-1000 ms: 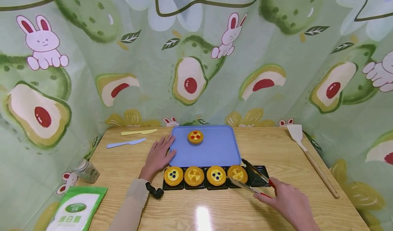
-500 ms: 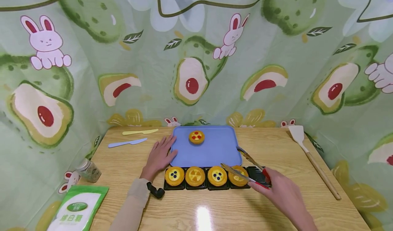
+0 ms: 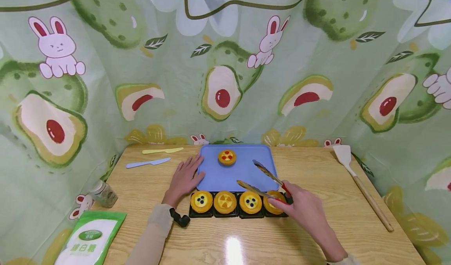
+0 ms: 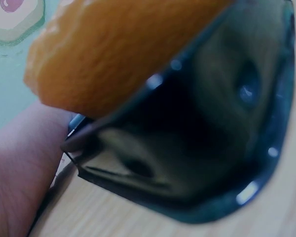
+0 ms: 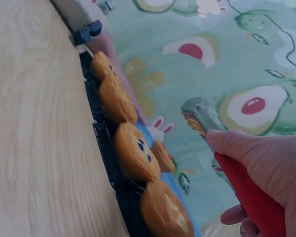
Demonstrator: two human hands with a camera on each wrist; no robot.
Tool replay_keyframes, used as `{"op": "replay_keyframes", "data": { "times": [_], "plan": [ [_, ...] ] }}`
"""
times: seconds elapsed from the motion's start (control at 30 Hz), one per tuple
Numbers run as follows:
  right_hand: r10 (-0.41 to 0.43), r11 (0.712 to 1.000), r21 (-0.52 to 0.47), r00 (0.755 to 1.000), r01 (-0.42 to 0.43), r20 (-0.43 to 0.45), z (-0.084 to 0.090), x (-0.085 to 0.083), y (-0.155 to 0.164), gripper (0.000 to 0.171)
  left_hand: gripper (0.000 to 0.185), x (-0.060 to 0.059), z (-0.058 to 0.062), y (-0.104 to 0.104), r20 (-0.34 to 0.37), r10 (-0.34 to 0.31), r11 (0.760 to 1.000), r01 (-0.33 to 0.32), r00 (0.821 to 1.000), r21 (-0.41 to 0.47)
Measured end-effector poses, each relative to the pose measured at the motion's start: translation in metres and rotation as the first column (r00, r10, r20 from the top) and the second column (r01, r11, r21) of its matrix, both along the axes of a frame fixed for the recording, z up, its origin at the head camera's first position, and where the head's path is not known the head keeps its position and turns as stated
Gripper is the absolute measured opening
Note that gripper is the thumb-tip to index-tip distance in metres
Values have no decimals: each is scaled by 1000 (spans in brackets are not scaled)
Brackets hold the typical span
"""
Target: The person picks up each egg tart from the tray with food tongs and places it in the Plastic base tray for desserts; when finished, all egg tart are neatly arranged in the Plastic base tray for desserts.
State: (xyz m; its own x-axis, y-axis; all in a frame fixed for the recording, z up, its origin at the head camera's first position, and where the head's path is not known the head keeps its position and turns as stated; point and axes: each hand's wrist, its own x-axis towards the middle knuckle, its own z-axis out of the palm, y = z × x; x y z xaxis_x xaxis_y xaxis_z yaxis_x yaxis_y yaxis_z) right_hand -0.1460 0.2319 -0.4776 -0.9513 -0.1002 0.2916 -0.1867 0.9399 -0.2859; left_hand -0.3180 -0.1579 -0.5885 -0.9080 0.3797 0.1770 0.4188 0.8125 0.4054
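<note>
My left hand lies with straight, spread fingers at the left edge of the blue tray. My right hand grips metal tongs by their red handles. The tong tips stand apart above the tray's right half, with nothing between them. Toward the back of that tray sits an egg tart with red toppings. Along its front runs a row of black square holders, bearing several more tarts, two with dark blue dots. The right hand partly hides the rightmost tart.
A yellow knife and a blue knife lie at the back left. A glass jar and a green-and-white bag stand and lie at the left edge. A wooden-handled spatula lies on the right.
My right hand has moved left and away from me, carrying the tongs from the right end of the row to over the tray. The left hand stays in place.
</note>
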Motion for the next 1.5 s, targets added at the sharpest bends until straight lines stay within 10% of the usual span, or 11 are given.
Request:
{"op": "replay_keyframes", "data": {
  "times": [0.57, 1.5],
  "plan": [
    [-1, 992, -128, 998, 8, 55, 4, -38, -34, 62, 67, -2, -2, -2, -22, -10, 1000, 10, 1000, 14],
    [-54, 998, 33, 975, 48, 213, -14, -114, -70, 56, 67, 0, -1, -2, -21, -2, 1000, 2, 1000, 1]
  ]
}}
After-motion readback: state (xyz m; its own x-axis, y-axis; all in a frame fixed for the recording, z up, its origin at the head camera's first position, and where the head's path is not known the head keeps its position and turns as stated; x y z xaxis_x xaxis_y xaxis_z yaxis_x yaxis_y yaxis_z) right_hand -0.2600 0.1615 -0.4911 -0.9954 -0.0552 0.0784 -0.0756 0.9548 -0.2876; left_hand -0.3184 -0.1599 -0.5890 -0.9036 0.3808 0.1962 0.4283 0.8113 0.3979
